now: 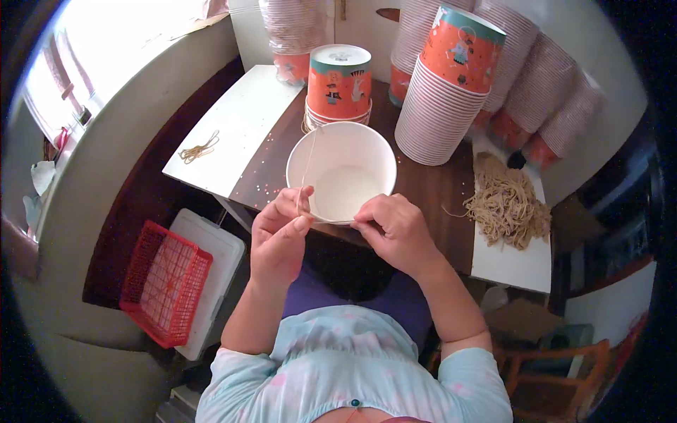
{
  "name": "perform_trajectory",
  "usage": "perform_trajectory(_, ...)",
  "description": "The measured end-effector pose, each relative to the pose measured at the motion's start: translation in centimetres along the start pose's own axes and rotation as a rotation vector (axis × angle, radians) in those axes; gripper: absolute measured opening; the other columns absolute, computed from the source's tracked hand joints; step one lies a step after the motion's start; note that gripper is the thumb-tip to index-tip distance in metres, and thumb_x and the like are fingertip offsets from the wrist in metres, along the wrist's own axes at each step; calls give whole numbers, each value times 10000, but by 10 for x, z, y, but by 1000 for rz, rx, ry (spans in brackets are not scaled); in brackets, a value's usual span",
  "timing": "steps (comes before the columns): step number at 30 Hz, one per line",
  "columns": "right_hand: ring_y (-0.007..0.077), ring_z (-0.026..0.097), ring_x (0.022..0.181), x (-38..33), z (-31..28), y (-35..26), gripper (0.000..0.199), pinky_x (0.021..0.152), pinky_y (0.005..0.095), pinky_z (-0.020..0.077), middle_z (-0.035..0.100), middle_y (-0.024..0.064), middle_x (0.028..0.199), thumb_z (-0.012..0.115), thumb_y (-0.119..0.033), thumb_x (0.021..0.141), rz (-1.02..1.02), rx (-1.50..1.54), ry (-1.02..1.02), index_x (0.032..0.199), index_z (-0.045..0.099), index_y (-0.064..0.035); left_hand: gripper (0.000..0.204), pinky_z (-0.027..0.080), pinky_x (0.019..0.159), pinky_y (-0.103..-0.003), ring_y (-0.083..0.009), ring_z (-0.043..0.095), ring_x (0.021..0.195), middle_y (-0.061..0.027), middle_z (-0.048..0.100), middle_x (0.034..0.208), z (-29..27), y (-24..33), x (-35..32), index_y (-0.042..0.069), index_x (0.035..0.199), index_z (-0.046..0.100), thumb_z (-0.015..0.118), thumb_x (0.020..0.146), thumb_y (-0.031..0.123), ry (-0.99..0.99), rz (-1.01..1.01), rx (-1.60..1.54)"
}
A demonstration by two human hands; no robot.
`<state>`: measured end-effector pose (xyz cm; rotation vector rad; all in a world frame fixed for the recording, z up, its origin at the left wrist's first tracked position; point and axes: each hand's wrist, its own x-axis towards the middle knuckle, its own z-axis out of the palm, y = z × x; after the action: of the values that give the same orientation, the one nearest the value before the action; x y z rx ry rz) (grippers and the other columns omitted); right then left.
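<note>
A paper bucket [377,158] with a white inside lies tilted in front of me, its mouth toward me. A thin tan string [308,156] runs along its inner left side from the far rim down to my fingers. My left hand [276,236] pinches the string between thumb and fingers by the near rim. On the right of the same rim, my right hand [396,229] is closed in a pinch, with a stretch of string between the two hands. Its fingertips partly hide what they grip.
Behind stand an upside-down orange bucket [338,88] and a tall bucket stack [441,113]. A heap of tan strings [509,201] lies right; a small string bundle [199,148] lies left. A red basket [167,282] sits low left, a wooden chair [557,381] low right.
</note>
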<state>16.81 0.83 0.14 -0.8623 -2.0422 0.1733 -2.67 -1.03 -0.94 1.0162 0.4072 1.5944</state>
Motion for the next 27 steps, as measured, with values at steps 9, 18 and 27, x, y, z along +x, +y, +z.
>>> perform_trajectory(9,320,565,1014,51,-49,27,536,843,382,466,558,181,1101,694,-326,734,305,-319,-50,1145,556,-11,142,233,1047,-428,-275,453,1104,-98,557,917,-5,-12,4,43,710,563,667,745,132,-162,82,209)
perform_trajectory(18,348,620,847,48,-50,47,237,730,420,500,637,173,959,556,-149,815,55,-267,-13,1025,613,-53,530,453,852,-332,-165,581,885,-80,599,1040,-55,-28,4,13,1269,436,510,903,390,263,-115,99)
perform_trajectory(27,237,370,1287,119,-45,59,737,1075,358,278,394,137,1386,587,-88,749,51,450,-61,1408,269,-1,931,313,1053,-401,-269,382,1276,-180,382,1377,-26,21,148,2,1421,198,742,728,304,-44,401,753)
